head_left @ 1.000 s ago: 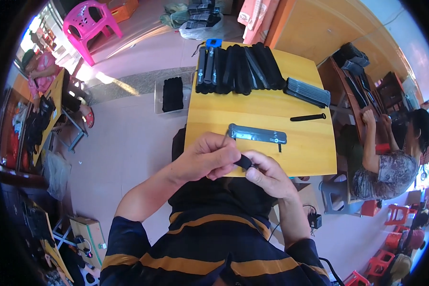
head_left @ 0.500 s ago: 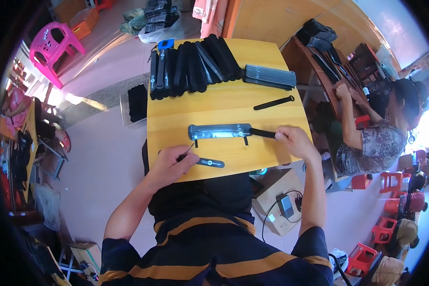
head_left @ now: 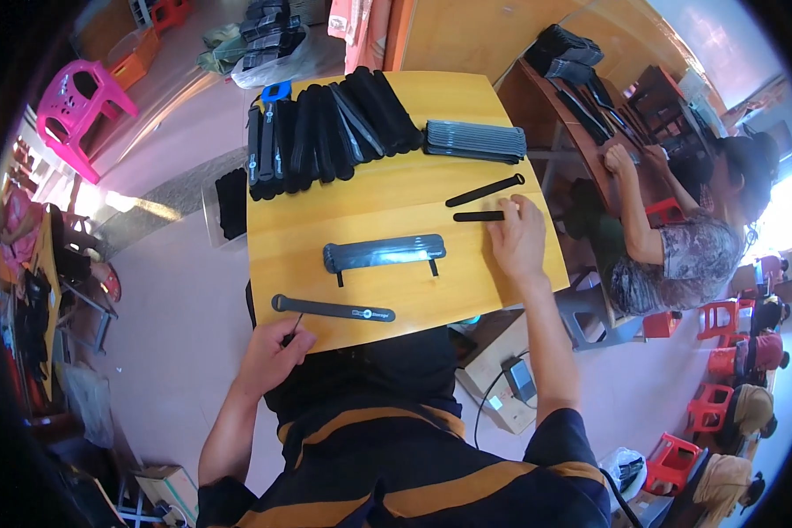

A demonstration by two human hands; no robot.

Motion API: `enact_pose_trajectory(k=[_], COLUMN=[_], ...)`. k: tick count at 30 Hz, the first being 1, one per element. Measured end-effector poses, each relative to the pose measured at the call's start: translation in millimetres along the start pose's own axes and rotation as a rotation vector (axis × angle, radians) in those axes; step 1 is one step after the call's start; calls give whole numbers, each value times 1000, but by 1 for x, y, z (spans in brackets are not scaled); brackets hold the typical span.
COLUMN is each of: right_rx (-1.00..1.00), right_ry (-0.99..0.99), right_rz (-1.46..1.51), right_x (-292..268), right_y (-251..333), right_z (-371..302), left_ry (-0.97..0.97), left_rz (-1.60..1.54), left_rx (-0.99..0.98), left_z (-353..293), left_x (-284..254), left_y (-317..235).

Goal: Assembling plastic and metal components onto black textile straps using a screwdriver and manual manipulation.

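One long grey strap with a looped end lies flat at 7 o'clock on my yellow wooden table, left hand pinching a thin dark rod just beside it. Shiny grey strap stack sits dead centre, between my hands. At 3, right hand touches a slim black strap; can't tell if it's gripped. Second black strap crowds it. Reckon those two are done, while the neat grey bundle at 1 is left; 11 o'clock's black strap heap, no clue.

From the wearer's head, the fisheye camera is looking down over the shirt and facing the nearby counter, while its wide view is taking in the surrounding floor.
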State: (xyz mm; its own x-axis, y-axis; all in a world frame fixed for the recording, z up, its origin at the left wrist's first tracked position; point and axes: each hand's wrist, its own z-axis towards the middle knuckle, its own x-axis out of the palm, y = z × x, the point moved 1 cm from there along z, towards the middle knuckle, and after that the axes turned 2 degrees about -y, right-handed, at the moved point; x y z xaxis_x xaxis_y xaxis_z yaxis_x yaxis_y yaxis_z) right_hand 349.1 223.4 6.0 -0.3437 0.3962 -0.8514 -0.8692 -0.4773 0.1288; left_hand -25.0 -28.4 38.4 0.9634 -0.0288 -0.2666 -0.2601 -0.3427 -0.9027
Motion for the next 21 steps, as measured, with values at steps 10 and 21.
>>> enact_pose_trajectory(k=[10, 21], right_rx=[69, 47], right_ry=[101, 108], right_rz=[75, 322], right_x=[24, -19], right_y=[10, 68], right_z=[-35, -72], left_ry=[-296, -251], left_rz=[634, 897], left_rx=[294, 405], left_z=[14, 31], left_x=[-2, 1], left_y=[6, 32])
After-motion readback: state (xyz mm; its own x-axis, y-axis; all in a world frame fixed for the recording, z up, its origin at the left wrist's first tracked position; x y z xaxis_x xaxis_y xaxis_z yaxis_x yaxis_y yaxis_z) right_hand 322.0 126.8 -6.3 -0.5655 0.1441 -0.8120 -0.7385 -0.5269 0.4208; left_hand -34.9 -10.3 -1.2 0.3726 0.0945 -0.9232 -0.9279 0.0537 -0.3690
